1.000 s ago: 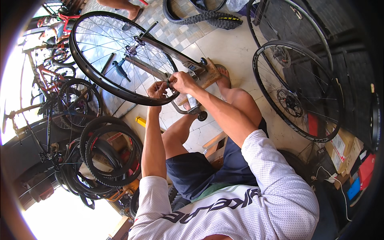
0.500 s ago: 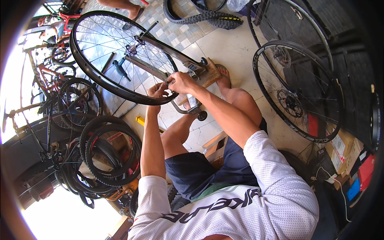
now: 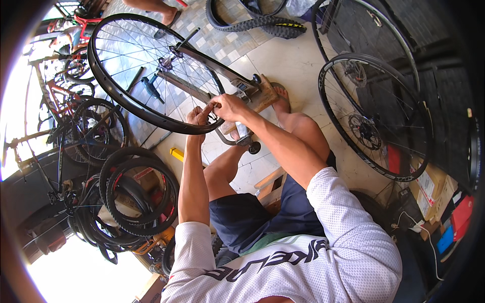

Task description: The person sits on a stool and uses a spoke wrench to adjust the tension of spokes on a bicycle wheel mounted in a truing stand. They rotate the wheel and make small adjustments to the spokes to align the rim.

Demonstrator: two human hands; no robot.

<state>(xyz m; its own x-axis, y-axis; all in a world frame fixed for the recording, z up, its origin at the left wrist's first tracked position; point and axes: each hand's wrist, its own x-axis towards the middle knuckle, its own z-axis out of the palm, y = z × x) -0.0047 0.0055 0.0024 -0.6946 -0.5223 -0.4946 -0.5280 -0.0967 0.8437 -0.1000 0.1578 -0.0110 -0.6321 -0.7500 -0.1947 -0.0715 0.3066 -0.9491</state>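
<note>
A black bicycle wheel (image 3: 146,115) without a tyre is mounted in a metal truing stand (image 3: 214,65) in front of me. My left hand (image 3: 198,117) is at the near edge of the rim, its fingers closed and pinched together among the spokes. My right hand (image 3: 228,107) meets it from the right, fingertips curled closed at the same spot near the rim. Whatever lies between the fingertips is too small and hidden to name. The hub (image 3: 165,63) sits between the arms of the stand.
A blue-handled tool (image 3: 151,90) lies beyond the wheel. Tyres (image 3: 139,194) and parked bicycles (image 3: 60,96) crowd the left. More wheels (image 3: 327,101) lean at the right, near a cardboard box (image 3: 429,187). Loose tyres (image 3: 262,21) and another person's leg (image 3: 164,12) are at the far side.
My left fingers have shifted slightly, nearer to my right fingertips. The wheel and stand look nearly the same.
</note>
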